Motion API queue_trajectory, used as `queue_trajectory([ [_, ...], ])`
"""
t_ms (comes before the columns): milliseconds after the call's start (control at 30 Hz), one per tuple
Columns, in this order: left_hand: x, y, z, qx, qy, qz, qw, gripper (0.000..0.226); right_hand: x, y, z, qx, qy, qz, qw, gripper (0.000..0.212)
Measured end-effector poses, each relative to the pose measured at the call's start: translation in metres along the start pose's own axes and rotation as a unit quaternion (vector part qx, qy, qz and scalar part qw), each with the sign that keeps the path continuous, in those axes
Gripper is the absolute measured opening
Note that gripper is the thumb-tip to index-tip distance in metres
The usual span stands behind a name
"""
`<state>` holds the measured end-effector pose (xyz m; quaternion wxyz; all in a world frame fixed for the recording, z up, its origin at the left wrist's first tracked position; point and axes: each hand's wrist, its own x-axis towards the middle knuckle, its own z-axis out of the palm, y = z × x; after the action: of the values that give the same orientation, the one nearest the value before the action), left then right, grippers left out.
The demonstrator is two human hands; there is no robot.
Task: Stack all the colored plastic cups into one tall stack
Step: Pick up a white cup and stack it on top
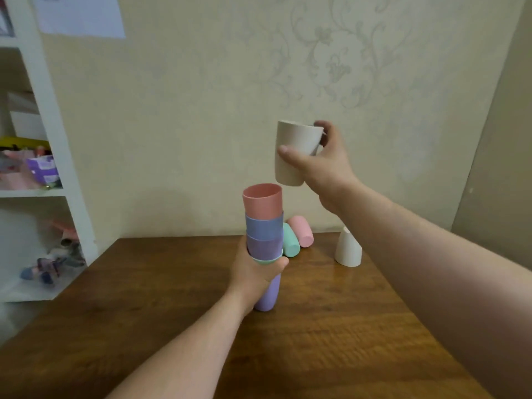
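Cups [296, 237] lying behind held stack [263, 226]

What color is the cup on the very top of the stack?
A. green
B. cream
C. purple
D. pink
D: the pink cup sits open-mouthed at the top of the stack the left hand holds, while the cream cup is in the right hand, above it.

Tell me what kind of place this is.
Probably a room in a home: patterned floral wallpaper, a wooden table, and a white shelf unit cluttered with small household items.
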<state>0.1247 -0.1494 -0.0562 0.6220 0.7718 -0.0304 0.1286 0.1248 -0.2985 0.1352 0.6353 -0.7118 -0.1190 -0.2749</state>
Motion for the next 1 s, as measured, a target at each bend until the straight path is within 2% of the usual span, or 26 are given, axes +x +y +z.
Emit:
queue_trajectory([
  [100,-0.004,-0.001,0.000,0.031,0.025,0.011,0.999,0.075,-0.002,-0.025,0.020,-0.012,-0.031,-0.040,0.999,0.092],
  [233,-0.007,-0.003,-0.004,0.036,0.022,0.010,0.999,0.081,-0.012,-0.019,0.042,-0.053,-0.048,-0.053,0.996,0.094],
  [500,-0.006,0.001,-0.004,0.072,0.018,0.006,0.997,0.071,-0.016,0.006,0.043,-0.049,-0.063,-0.015,0.997,0.095],
  [700,-0.001,-0.001,-0.002,0.065,0.026,-0.003,0.998,0.062,-0.032,0.044,0.044,-0.005,-0.124,0.048,0.991,0.094],
  [833,0.003,-0.002,0.002,0.088,0.032,0.000,0.996,0.063,-0.034,0.055,0.047,0.023,-0.138,0.050,0.989,0.085],
  [933,0.008,0.000,0.005,0.137,0.023,0.001,0.990,0.067,-0.032,0.060,0.046,0.029,-0.137,0.048,0.989,0.088],
  [1000,0.010,-0.004,0.005,0.119,0.022,0.007,0.993,0.072,-0.034,0.064,0.047,0.030,-0.134,0.041,0.990,0.091],
])
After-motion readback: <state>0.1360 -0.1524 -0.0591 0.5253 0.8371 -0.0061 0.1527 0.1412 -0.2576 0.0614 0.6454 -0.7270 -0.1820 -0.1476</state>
